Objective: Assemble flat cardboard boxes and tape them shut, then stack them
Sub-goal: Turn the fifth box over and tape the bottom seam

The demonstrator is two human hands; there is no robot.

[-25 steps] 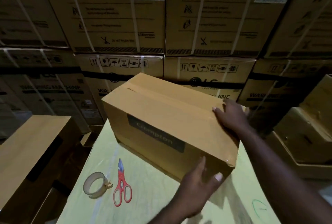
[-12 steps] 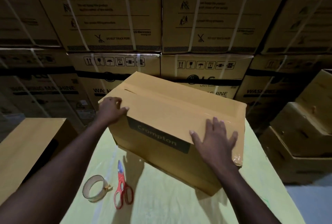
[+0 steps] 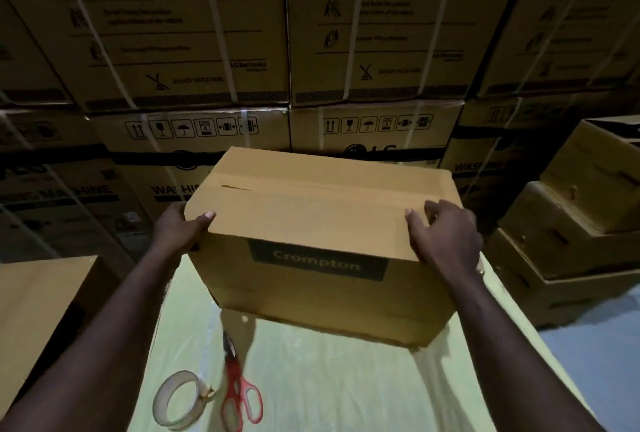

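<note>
A taped brown cardboard box sits dead ahead on the pale green desk, long axis left to right, left hand and right hand gripping opposite top corners.

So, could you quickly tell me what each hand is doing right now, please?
Left hand: holding the box at its left corner, thumb on top.
Right hand: holding the box at its right corner, fingers curled on top.
</note>
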